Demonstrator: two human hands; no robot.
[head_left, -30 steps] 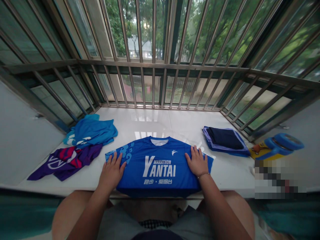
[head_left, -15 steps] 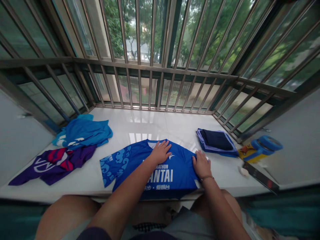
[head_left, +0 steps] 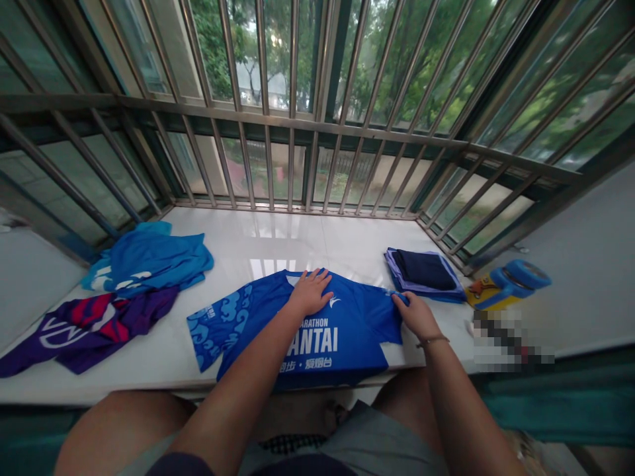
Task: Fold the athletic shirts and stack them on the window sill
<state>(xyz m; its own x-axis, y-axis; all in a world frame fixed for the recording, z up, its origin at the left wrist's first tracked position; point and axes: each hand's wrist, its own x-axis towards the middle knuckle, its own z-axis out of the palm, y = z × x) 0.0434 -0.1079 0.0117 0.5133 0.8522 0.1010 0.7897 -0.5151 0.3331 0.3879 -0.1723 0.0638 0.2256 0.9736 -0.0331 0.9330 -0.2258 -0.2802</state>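
A blue T-shirt (head_left: 312,340) with white lettering lies spread on the white ledge, its hem hanging over the front edge. My left hand (head_left: 310,293) rests flat near the collar, fingers spread. At the end of the right-hand sleeve, my right hand (head_left: 415,313) pinches the cloth between thumb and fingers. The opposite sleeve (head_left: 218,330), with a pale wave pattern, lies stretched out and untouched. My left forearm covers part of the shirt's front and its lettering.
Crumpled light-blue clothing (head_left: 159,258) and a purple-red garment (head_left: 109,324) lie at the left. A folded dark stack (head_left: 426,272) sits at the right, beside a blue-yellow container (head_left: 510,283). Metal bars (head_left: 297,123) line the window behind the white ledge (head_left: 337,238).
My right hand has gone from lying on the shirt's shoulder side to gripping the sleeve end, and the sleeve is now pulled out to the right. My left hand stays near the collar.
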